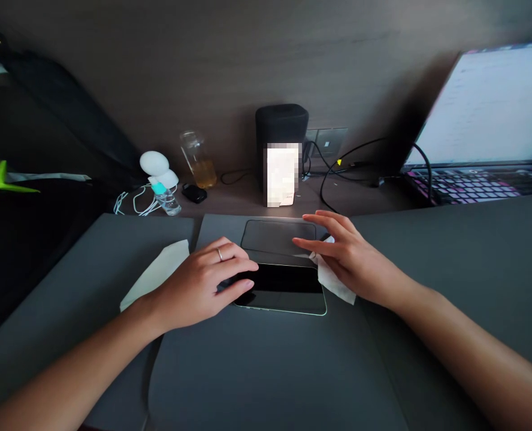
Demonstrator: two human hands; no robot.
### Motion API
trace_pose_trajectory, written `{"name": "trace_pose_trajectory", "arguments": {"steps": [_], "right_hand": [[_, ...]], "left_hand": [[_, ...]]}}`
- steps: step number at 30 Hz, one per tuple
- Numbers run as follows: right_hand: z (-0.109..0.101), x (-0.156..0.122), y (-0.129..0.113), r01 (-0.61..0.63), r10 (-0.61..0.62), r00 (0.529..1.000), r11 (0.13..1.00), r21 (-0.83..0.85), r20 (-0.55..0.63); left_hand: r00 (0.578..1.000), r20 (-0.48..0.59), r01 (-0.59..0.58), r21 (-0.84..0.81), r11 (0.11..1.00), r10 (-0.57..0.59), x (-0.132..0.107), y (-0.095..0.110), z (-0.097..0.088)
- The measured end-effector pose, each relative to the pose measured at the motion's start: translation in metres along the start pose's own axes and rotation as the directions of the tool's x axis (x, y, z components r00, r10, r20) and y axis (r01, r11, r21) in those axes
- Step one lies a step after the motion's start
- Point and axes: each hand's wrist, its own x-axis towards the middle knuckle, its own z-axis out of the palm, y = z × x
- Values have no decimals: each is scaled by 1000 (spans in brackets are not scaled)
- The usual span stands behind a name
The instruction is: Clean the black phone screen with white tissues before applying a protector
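Your left hand [202, 288] curled, gripping left end of phone [288, 288]; your right hand [344, 256] fingers spread, flat on white wipe [335, 288] beside it.

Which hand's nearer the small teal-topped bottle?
Left. The left hand sits just in front of the bottle, slightly to its right; the right hand is well off to the right, beyond the phone.

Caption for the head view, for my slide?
Left hand rests on a dark-screened phone on a grey mat; right hand, fingers spread, lies over a white wipe at its right edge.
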Motion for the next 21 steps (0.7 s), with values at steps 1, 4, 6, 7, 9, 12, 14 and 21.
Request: {"name": "trace_pose_trajectory", "arguments": {"steps": [1, 4, 6, 7, 9, 12, 14, 21], "right_hand": [[-1, -1, 1, -12, 12, 1000, 1000, -6, 15], [-7, -3, 1, -71, 71, 997, 997, -15, 29], [-14, -5, 0, -149, 150, 988, 988, -28, 30], [-17, -6, 0, -191, 192, 980, 981, -37, 43], [-21, -9, 2, -253, 257, 959, 966, -47, 117], [-23, -14, 7, -294, 283, 918, 956, -3, 279], [-21, -17, 10, -306, 272, 897, 951, 47, 349], [-33, -22, 8, -363, 254, 842, 919, 152, 476]], "left_hand": [[1000, 21, 8, 4, 1000, -8, 0, 1, 0], [996, 72, 51, 29, 998, -53, -1, 2, -2], [991, 94, 85, 54, 995, -90, -1, 2, -2], [988, 107, 101, 70, 992, -109, -1, 2, -2], [979, 139, 136, 107, 985, -151, -1, 1, -2], [954, 205, 189, 148, 971, -218, -3, 0, -1], [936, 251, 212, 155, 965, -246, -4, -1, 0], [911, 307, 243, 137, 960, -274, -6, -1, 0]]}}
